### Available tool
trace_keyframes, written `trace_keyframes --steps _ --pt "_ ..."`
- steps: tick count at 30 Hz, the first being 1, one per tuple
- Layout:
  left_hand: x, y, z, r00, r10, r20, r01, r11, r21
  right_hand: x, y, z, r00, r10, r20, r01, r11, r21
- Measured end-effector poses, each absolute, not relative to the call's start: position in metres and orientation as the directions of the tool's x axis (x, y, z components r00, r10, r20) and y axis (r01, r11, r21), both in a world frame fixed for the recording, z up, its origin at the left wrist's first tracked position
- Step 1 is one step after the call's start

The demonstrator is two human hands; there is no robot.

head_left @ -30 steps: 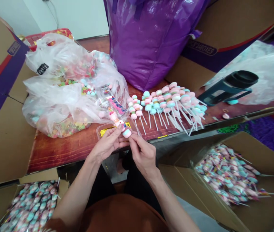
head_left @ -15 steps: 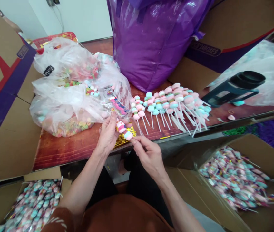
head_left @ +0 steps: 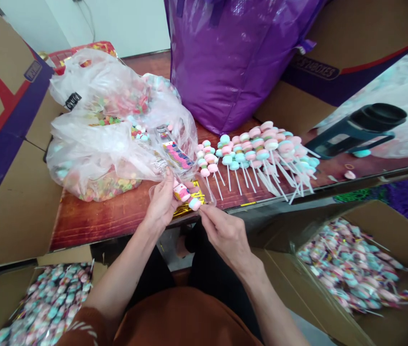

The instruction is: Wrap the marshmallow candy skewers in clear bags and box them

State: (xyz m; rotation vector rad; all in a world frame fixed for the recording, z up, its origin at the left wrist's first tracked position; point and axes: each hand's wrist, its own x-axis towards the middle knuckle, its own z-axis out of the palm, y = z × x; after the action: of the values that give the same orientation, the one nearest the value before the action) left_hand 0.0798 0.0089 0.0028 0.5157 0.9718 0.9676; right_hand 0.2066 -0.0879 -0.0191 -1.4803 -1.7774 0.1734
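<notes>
A marshmallow lollipop (head_left: 194, 204), partly inside a printed clear wrapper, lies between my hands above the table edge. My left hand (head_left: 161, 199) grips its wrapped upper part, fingers closed round it. Thumb and fingertips of my right hand (head_left: 227, 233) pinch the lower end, just below a blue-and-white marshmallow; the stick is mostly hidden there. Beneath my hands, gold twist ties (head_left: 198, 191) sit in a clear tray. Flat printed wrappers (head_left: 177, 156) lie just beyond. To the right, several unwrapped marshmallow lollipops (head_left: 258, 144) are piled with sticks pointing toward me.
Clear bags of sweets (head_left: 96, 144) stand left on the table (head_left: 92, 226). A purple bag (head_left: 233, 62) is behind, a dark teal flask (head_left: 355, 129) right. Below are a left carton (head_left: 4, 295) and a right carton (head_left: 283, 283), both holding many lollipops.
My right hand has shifted slightly right and down. The lower marshmallow now sits a little apart from the printed wrapped part. The whole view has shifted slightly.
</notes>
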Motion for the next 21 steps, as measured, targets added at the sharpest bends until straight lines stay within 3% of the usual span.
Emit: trace_keyframes --steps 5,12,18,21 --pt "0.085 -0.005 -0.004 0.304 0.864 -0.401 -0.449 0.501 0.74 0.185 -0.077 -0.026 0.053 0.854 0.518 0.81 0.266 -0.522" --pt "0.068 0.009 -0.004 0.3 0.85 -0.432 -0.479 0.526 0.702 0.187 -0.082 -0.025 0.154 0.882 0.445 0.603 0.272 -0.75" --pt "0.078 -0.002 -0.014 0.325 0.858 -0.398 -0.525 0.514 0.678 0.176 -0.07 -0.033 0.176 0.84 0.514 0.707 0.255 -0.659" --pt "0.078 -0.004 -0.012 0.364 0.856 -0.367 -0.523 0.513 0.68 0.172 -0.064 -0.032 0.234 0.845 0.481 0.664 0.222 -0.714"
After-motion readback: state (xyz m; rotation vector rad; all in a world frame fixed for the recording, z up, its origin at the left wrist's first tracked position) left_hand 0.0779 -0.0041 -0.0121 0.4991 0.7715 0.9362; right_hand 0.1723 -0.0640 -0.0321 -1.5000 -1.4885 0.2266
